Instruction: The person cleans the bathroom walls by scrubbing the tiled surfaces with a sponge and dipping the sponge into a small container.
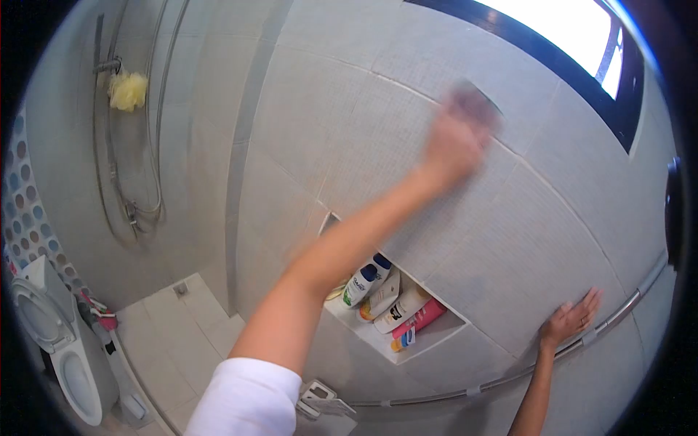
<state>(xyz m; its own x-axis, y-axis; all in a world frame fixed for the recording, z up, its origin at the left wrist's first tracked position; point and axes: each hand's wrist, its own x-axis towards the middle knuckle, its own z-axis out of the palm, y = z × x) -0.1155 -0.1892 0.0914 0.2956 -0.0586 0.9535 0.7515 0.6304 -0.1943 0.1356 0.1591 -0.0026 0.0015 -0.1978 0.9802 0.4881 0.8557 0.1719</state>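
Apparently the left grip (458,139) is closed round a dark pad (477,102); both are so blurred that I can't tell how tightly. The pad sits at the grip's far end, against or just off the wall (349,145), with the window (560,33) above and to the right. Below and right of that grip, the right grip (571,321) is spread flat on the wall, holding nothing, just above the rail (618,312). A raised seam (407,89) could snag the pad and pull it loose, perhaps dropping it toward the bottles (403,309) in the niche (451,333) below. Were the wall slick, the flat palm could slide.
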